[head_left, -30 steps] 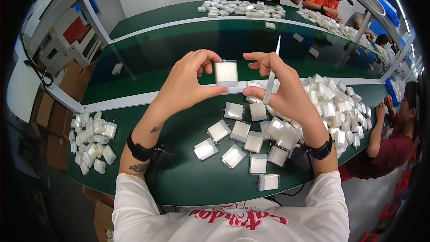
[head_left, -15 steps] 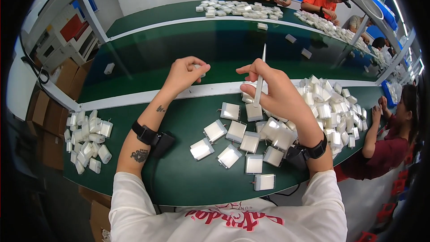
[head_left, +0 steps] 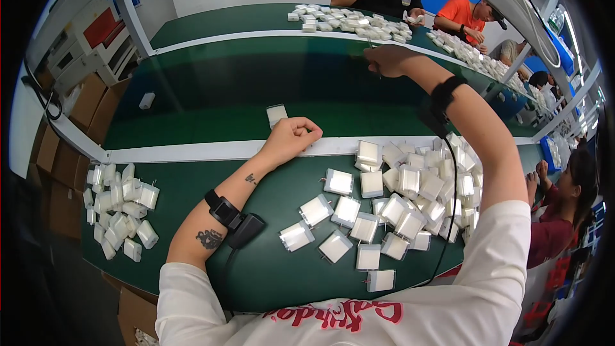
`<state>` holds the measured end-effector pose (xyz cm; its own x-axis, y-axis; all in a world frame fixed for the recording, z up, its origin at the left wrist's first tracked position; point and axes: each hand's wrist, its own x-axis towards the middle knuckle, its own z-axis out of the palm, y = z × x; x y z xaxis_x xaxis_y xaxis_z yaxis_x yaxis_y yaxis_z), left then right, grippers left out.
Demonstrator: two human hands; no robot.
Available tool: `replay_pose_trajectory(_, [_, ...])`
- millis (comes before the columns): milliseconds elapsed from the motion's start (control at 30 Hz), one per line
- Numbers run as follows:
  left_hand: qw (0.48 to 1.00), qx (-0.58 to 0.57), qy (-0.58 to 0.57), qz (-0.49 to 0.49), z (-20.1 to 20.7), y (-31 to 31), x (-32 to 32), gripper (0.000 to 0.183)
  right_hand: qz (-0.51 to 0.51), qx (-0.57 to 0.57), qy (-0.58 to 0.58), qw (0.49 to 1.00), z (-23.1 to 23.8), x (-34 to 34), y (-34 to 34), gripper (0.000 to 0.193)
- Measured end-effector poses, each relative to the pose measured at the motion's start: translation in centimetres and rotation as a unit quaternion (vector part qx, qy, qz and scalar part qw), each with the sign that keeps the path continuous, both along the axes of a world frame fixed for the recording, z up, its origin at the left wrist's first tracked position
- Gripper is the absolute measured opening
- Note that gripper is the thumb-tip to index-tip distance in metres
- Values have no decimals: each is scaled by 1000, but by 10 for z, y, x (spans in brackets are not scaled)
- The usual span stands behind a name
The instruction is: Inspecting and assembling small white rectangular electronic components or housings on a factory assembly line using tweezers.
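My left hand [head_left: 291, 141] is closed over the white rail, its fingers curled. Whatever they hold, if anything, is hidden. Just beyond its knuckles lies a white block with a clear edge [head_left: 277, 115], on the dark green belt [head_left: 211, 90]. My right hand [head_left: 392, 61] is stretched far across the belt and closed around slim tweezers [head_left: 370, 43], of which only a small end shows. Several similar white blocks [head_left: 346, 211] lie spread on the green table in front of me, some with thin metal prongs. They run into a heap [head_left: 416, 179] on the right, partly behind my right arm's cable.
Another pile of white blocks [head_left: 118, 208] sits at the left table end. A white rail [head_left: 224, 150] divides table and belt. Across the belt, people work behind more blocks [head_left: 349, 20]. A person in dark red [head_left: 554, 218] sits at the right. Cardboard boxes [head_left: 67, 154] stand left.
My right hand has reached far forward over the belt with the tweezers. My left hand has shifted right and nearer; a white block now shows on the belt beyond it.
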<state>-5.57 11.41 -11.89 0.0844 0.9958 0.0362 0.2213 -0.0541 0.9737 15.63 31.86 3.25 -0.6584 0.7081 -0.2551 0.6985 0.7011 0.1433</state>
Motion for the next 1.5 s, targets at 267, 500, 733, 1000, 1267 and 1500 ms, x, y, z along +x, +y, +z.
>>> replay_pose_trajectory(267, [998, 44, 31, 31, 2, 2, 10, 16, -36, 93, 80, 992, -95, 13, 124, 26])
replay_pose_trajectory(500, [999, 43, -14, 23, 1, -2, 7, 14, -82, 4, 140, 987, -113, 7, 147, 29])
replay_pose_trajectory(733, [998, 53, 3, 23, 1, 0, 8, 14, 2, -18, 212, 977, -94, 14, 128, 27])
replay_pose_trajectory(1000, [994, 86, -44, 53, 3, -4, -2, 60, 46, -379, 472, 795, 5, -17, -34, 30])
replay_pose_trajectory(1267, [951, 303, -45, -40, 94, -51, 14, 71, 108, -548, 547, 623, 12, 38, -180, 31])
replay_pose_trajectory(1500, [946, 316, -38, -68, 137, -98, 41, 71, 130, -438, 694, 557, 4, 56, -245, 53])
